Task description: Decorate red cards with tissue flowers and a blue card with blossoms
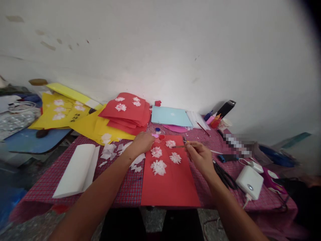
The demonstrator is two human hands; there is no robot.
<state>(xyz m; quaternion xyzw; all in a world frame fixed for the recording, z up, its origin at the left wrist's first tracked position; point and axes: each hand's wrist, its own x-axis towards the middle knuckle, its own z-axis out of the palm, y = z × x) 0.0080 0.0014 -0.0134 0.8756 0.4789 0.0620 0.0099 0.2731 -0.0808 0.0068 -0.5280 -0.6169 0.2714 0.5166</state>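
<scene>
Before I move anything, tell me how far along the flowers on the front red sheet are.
All four flowers are in place on the red sheet; the middle two look tinted pink. In hand: the right hand holds a thin brush at the top flower; the left hand is by the paint. Probably left: the lowest flower, which looks white.

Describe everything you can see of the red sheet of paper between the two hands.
The flat, rectangular red paper sheet lies lengthwise on the checked tablecloth. Four crumpled white paper blossoms, touched with pink, sit on its far half; its near half is bare. The left hand is by its far left corner; the right hand holds a thin brown stick-like tool over its right side.
</scene>
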